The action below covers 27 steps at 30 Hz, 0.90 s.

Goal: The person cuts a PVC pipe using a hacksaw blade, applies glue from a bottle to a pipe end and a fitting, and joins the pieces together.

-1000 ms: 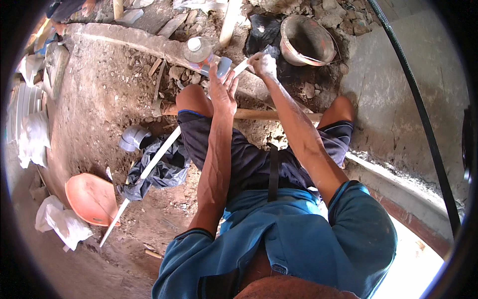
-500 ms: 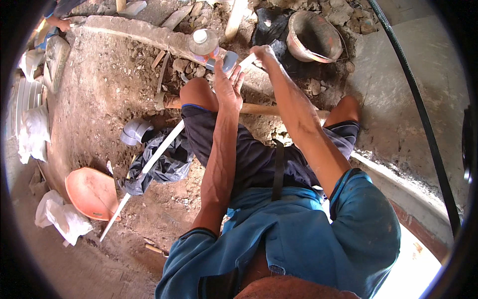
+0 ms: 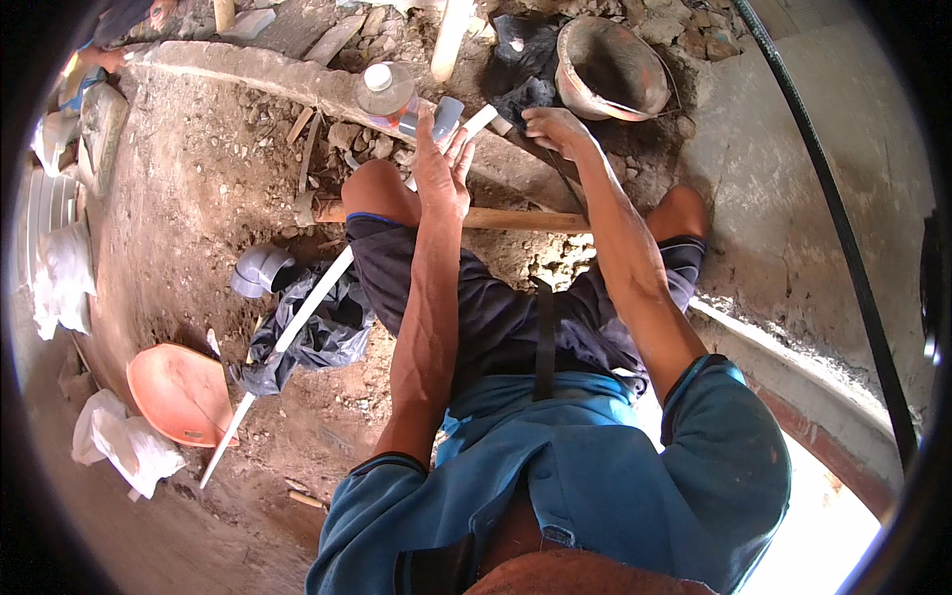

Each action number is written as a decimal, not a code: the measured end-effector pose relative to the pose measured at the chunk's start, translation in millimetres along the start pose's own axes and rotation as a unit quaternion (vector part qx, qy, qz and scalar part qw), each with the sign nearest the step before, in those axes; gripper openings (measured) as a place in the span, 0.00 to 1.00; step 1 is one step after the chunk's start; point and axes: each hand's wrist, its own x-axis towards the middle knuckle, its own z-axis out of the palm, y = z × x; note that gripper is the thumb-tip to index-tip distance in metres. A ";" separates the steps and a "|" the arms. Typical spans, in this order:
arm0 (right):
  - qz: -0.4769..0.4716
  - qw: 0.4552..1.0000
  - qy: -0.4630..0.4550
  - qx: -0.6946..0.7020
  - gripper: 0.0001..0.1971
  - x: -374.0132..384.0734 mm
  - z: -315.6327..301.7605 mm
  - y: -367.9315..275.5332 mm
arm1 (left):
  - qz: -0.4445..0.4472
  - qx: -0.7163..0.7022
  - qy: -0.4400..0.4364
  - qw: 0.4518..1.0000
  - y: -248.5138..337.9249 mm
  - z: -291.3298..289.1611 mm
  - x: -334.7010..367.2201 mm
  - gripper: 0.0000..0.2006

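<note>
A long white pipe [image 3: 315,301] slants up from the lower left, past my left knee, to its free end beside my left hand [image 3: 443,174]. My left hand holds it near that end, several fingers extended, with a grey pipe fitting [image 3: 447,117] at its fingertips. How the fingers wrap the two is partly hidden. Just right of the pipe end, apart from it, my right hand [image 3: 557,131] has bent, closed fingers; what they hold, if anything, cannot be made out. A clear bottle with a white cap [image 3: 387,89] stands beyond my left hand.
A dirty bucket [image 3: 613,71] stands beyond my right hand beside black plastic. A wooden handle [image 3: 526,219] lies across between my knees. At left are a grey pipe elbow [image 3: 263,270], a black bag [image 3: 332,322], an orange scoop [image 3: 183,392] and white bags [image 3: 124,441]. Another person's hand [image 3: 102,58] shows far left.
My right hand has come off the pipe end and moved right and slightly nearer, leaving the end exposed. My left hand still holds the pipe and grey fitting. The view has shifted slightly.
</note>
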 end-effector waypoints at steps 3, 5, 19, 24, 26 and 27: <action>-0.061 0.997 0.050 -0.026 0.15 -2.5 -45.4 3.8 | -0.017 0.042 -0.012 0.999 -7.9 16.6 0.0 0.38; -0.094 0.991 0.098 -0.002 0.16 -30.3 -14.6 -13.8 | 0.005 0.067 0.001 0.998 0.0 -1.9 3.0 0.35; -0.312 0.883 0.062 -0.346 0.30 -94.9 108.5 -122.3 | 0.353 -0.002 0.091 0.931 72.8 -23.5 -5.5 0.32; -0.434 0.747 0.082 -0.497 0.37 -41.1 199.8 -154.4 | 0.343 0.040 0.099 0.933 87.0 -36.4 26.9 0.31; -0.479 0.664 0.126 -0.560 0.37 -12.7 204.2 -154.6 | 0.332 0.070 0.078 0.938 79.9 -27.5 35.0 0.29; -0.458 0.684 0.095 -0.559 0.32 -10.3 212.3 -158.3 | 0.329 0.089 0.076 0.937 80.0 -32.8 38.6 0.29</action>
